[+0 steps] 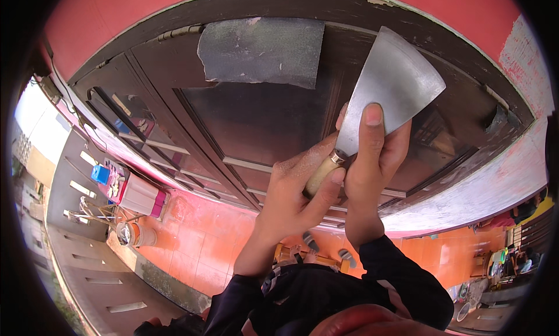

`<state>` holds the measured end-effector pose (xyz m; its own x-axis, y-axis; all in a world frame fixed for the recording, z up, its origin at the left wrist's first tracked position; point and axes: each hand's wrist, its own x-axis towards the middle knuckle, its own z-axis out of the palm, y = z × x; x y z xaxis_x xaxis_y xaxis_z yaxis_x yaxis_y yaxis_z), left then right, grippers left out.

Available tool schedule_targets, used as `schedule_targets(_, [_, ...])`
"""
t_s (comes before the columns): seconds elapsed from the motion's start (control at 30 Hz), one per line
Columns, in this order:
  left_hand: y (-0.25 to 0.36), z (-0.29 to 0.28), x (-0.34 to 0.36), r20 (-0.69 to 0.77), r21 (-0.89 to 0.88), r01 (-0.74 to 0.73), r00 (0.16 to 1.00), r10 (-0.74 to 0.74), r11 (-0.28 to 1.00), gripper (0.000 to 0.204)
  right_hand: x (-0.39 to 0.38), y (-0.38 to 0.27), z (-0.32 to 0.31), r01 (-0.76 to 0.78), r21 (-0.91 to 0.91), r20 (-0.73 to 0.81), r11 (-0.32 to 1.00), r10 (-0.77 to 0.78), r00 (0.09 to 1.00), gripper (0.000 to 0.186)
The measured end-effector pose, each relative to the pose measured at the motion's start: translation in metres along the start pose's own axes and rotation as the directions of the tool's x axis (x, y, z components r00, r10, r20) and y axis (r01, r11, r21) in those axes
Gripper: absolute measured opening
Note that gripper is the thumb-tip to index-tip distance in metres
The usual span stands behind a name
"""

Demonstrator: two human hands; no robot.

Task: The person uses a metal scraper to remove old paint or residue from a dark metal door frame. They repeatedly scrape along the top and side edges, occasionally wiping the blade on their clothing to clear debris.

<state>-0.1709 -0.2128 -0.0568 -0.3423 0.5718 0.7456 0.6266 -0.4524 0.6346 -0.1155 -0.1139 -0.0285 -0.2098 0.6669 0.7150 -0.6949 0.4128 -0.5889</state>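
Note:
A wide putty knife (402, 74) with a bright metal blade and a pale wooden handle is held up before me, blade pointing up and to the right. My left hand (291, 190) is closed round its handle, the thumb lying along it near the metal collar. With my right hand (372, 167) I grip the lower blade, thumb flat on its face and the fingers mostly hidden behind. Beyond my hands is a dark brown wooden window (256, 126) with glass panes. A grey sheet with a ragged left edge, apparently sandpaper (262, 50), lies against its upper part.
Pink wall (105, 21) surrounds the dark frame, with patchy paint on the right. Below are orange floor tiles (192, 248), a wooden stool (284, 254) by my feet and sandals (347, 257). Buckets (134, 234) and a white-and-pink box (140, 196) stand at the left.

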Motion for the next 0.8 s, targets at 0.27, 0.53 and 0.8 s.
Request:
schedule_targets(0.27, [-0.019, -0.035, -0.009, -0.203, 0.044, -0.078, 0.975, 0.085, 0.996, 0.039, -0.016, 0.018, 0.036, 0.111, -0.06, 0.212, 0.992, -0.096, 0.972, 0.029])
schedule_targets(0.53, [-0.011, -0.019, 0.038, 0.067, -0.09, -0.002, 0.998, 0.008, 0.996, 0.036, 0.029, 0.013, 0.028, 0.123, -0.042, -0.131, 0.992, -0.127, 0.983, 0.022])
schedule_targets(0.8, [-0.007, -0.014, 0.036, 0.002, -0.147, -0.027, 1.0, 0.028, 0.989, 0.035, 0.028, 0.011, 0.028, 0.135, -0.05, -0.088, 0.99, -0.139, 0.986, 0.019])
